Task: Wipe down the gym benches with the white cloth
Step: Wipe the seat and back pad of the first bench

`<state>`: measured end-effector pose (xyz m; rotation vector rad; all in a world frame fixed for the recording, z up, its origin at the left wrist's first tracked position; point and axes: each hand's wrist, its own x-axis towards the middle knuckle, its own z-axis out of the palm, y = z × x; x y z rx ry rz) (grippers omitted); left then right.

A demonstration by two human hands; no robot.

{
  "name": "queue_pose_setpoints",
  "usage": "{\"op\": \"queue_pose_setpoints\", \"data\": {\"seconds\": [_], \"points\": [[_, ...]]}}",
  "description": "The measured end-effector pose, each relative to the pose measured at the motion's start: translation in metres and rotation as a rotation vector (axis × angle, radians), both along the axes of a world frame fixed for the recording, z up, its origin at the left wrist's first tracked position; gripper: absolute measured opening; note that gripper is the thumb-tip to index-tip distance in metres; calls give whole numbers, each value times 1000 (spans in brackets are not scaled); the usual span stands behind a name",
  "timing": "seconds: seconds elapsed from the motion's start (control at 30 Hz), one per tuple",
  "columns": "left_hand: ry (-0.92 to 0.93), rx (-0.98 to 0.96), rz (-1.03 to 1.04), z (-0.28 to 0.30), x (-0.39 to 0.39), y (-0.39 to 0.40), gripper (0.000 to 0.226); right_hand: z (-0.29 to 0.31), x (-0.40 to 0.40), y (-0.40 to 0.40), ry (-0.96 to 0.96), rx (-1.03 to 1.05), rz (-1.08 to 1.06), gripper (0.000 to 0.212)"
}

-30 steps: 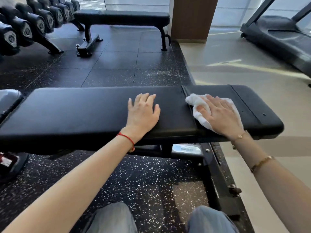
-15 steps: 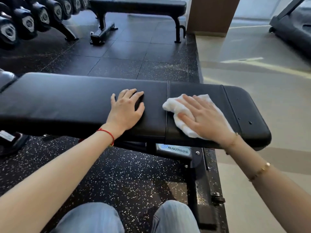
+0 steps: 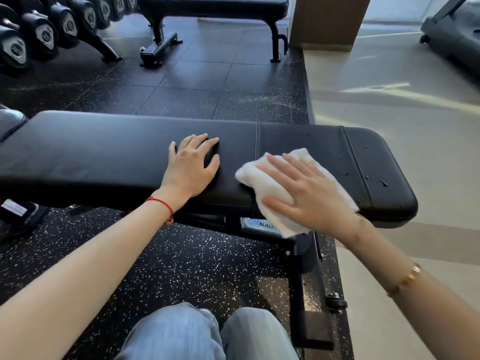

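A black padded gym bench point(image 3: 104, 157) runs across the head view in front of me. My right hand point(image 3: 304, 193) lies flat with straight fingers on the white cloth point(image 3: 270, 188), pressing it against the bench's near edge just right of the seam. Part of the cloth hangs over the front edge. My left hand point(image 3: 191, 165) rests palm down on the pad, left of the seam, fingers spread. Water drops point(image 3: 374, 178) dot the bench's right end.
A second black bench point(image 3: 215, 6) stands at the back. A dumbbell rack point(image 3: 46, 29) fills the upper left. A wooden pillar point(image 3: 327, 22) and a treadmill point(image 3: 457, 35) stand at the right, on the light floor. My knees point(image 3: 207, 333) are below the bench's frame.
My right hand has slid the cloth toward the near edge of the bench, so that it now hangs over the front. My left hand has stayed flat on the pad.
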<state>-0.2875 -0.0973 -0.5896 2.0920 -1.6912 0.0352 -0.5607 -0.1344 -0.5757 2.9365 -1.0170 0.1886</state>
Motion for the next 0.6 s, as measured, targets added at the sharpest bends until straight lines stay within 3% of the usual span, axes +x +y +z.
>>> {"op": "queue_pose_setpoints", "data": {"seconds": [0.1, 0.27, 0.6], "points": [[15, 14, 18, 0, -2, -1, 47, 1, -24, 4, 45, -143, 19, 75], [20, 17, 23, 1, -5, -2, 46, -15, 19, 29, 119, -267, 45, 75], [13, 18, -1, -4, 4, -2, 46, -33, -33, 27, -4, -393, -84, 73]]}}
